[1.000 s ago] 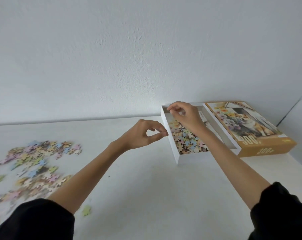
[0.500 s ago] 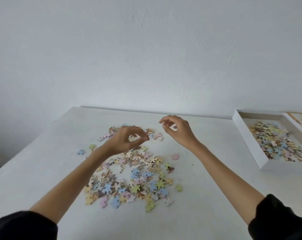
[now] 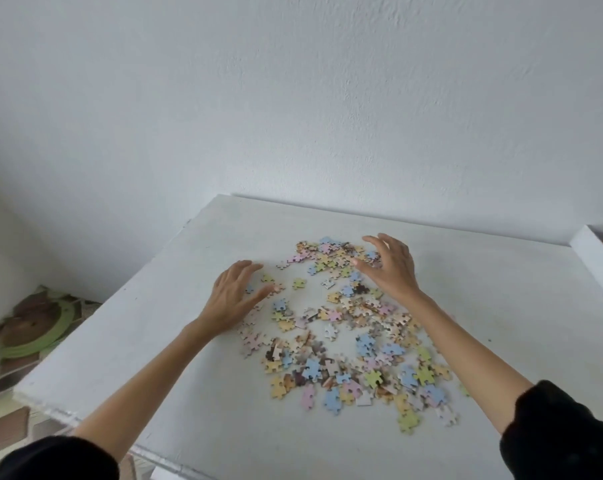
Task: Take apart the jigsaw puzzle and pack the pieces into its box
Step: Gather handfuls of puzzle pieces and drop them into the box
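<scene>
While both hands spread fingers wide, holding nothing: left hand [image 3: 232,299] low at left fringe of loose puzzle pieces [image 3: 312,368], right hand [image 3: 391,268] over far end. Pieces scattered on white table [image 3: 154,341]; patch elongated, long axis running far-centre to near-right. White box [image 3: 594,251] corner at right edge, apart from pieces.

One left hand [image 3: 231,301], one right hand [image 3: 392,270], one table [image 3: 154,341], one box [image 3: 595,251], countless loose pieces [image 3: 364,341].

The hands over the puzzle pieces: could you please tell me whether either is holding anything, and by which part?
Nothing is held: the left hand and the right hand are open, fingers spread over the puzzle pieces.
</scene>
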Demonstrator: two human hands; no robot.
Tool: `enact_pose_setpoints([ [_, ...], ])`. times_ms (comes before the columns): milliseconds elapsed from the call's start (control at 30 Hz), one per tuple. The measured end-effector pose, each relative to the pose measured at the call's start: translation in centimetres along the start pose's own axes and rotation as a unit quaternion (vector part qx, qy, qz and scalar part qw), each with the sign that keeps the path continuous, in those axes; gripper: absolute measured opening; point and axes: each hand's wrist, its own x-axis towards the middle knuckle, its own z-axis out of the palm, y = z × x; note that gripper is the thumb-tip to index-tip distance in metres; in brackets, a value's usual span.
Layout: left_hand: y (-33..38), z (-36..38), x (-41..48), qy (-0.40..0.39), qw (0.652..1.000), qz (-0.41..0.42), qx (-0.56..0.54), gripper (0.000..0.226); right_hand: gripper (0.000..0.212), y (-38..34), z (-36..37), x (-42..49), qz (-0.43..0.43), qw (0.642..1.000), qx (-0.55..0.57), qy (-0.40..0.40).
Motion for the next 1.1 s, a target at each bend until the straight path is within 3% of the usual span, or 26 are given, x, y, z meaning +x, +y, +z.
enact_pose_setpoints([
  [133,0.6,1.4,0.4,-0.028,0.999,0.023,0.015,0.094,0.072,0.8,0.6,0.3,-0.024,0.991,-0.081,-0.102],
  [267,2.7,2.7,1.4,-0.071,0.995,0.064,0.010,0.095,0.098,-0.4,0.9,-1.1,-0.082,0.987,-0.059,-0.124],
  [367,4.1,2.9,2.4,-0.102,0.986,0.085,-0.105,0.093,0.078,-1.3,0.7,-1.9,-0.083,0.988,-0.006,-0.131],
  [467,4.4,2.4,5.0,-0.061,0.979,0.058,-0.185,0.093,0.052,-1.2,0.0,-0.9,-0.055,0.992,0.071,-0.093],
  [533,4.1,2.0,7.4,-0.036,0.978,0.034,-0.201,0.087,0.047,-0.9,-0.4,0.4,-0.037,0.992,0.076,-0.090],
  [633,3.9,1.7,10.3,-0.064,0.972,0.009,-0.225,0.063,0.046,-0.5,-0.3,2.3,-0.013,0.988,0.064,-0.137],
  [800,4.8,2.9,12.6,-0.132,0.971,0.031,-0.198,0.049,0.044,-0.1,0.5,3.3,-0.039,0.988,0.007,-0.150],
  [933,4.9,3.6,12.7,-0.160,0.975,0.092,-0.122,0.062,0.043,1.1,1.2,2.1,-0.076,0.988,-0.030,-0.134],
  [1100,4.9,3.5,10.9,-0.178,0.970,0.124,-0.114,0.045,0.043,1.2,1.1,0.0,-0.085,0.985,-0.012,-0.149],
])
